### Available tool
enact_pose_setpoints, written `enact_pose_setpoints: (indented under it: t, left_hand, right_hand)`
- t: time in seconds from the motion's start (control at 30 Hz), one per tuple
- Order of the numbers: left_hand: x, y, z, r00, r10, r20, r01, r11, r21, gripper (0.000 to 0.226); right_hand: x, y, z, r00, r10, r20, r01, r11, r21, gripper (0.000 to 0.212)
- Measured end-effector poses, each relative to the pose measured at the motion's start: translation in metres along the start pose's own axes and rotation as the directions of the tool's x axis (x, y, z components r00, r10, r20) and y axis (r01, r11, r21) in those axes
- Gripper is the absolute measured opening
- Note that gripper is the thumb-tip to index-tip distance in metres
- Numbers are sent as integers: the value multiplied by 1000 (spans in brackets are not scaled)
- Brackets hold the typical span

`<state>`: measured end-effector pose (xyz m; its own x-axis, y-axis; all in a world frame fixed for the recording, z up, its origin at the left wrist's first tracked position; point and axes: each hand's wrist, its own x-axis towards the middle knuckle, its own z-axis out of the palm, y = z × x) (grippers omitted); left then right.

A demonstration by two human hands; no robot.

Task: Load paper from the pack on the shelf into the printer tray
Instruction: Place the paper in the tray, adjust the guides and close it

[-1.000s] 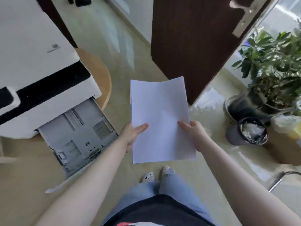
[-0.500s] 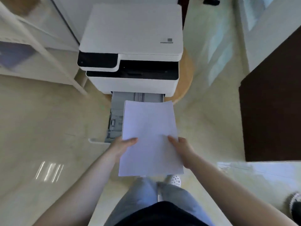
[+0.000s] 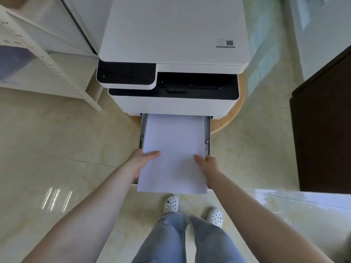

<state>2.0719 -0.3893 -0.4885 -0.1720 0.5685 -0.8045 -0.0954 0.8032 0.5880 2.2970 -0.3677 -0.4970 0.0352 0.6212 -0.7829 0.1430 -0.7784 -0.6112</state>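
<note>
A white stack of paper (image 3: 175, 149) lies lengthwise over the pulled-out grey printer tray (image 3: 207, 133), its far edge at the printer's slot and its near end sticking out past the tray front. My left hand (image 3: 142, 160) grips the stack's left edge, thumb on top. My right hand (image 3: 208, 164) grips its right edge the same way. The white printer (image 3: 173, 44) with a black control panel stands on a round wooden stool (image 3: 230, 118). The paper covers most of the tray's inside.
A white metal shelf (image 3: 47, 59) stands to the left of the printer, holding a bluish pack (image 3: 13, 63). A dark brown door (image 3: 322, 130) is at the right. Glossy beige floor tiles surround the stool. My feet in white clogs (image 3: 171, 203) are just below the paper.
My view turned from the door and plant toward the printer. Both hands carried the paper left and forward, from beside the tray to right over it, with the far edge reaching the printer's slot.
</note>
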Motion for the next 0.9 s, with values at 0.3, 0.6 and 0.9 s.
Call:
enact_pose_setpoints:
  t: [0.3,0.6,0.9]
  left_hand:
    - [29,5,1,990,94,-106,-98,994,-36,29]
    - [39,-1,14,956,123,-267,-129,992,-4,24]
    - [38,-8,18,910,248,-331,-222,968,116,16]
  right_hand:
    - [25,-21,13,993,-44,-110,47,998,29,15]
    - [29,-21,17,986,-67,-155,65,998,-19,13]
    - [20,-3,17,979,-39,-202,30,998,-50,11]
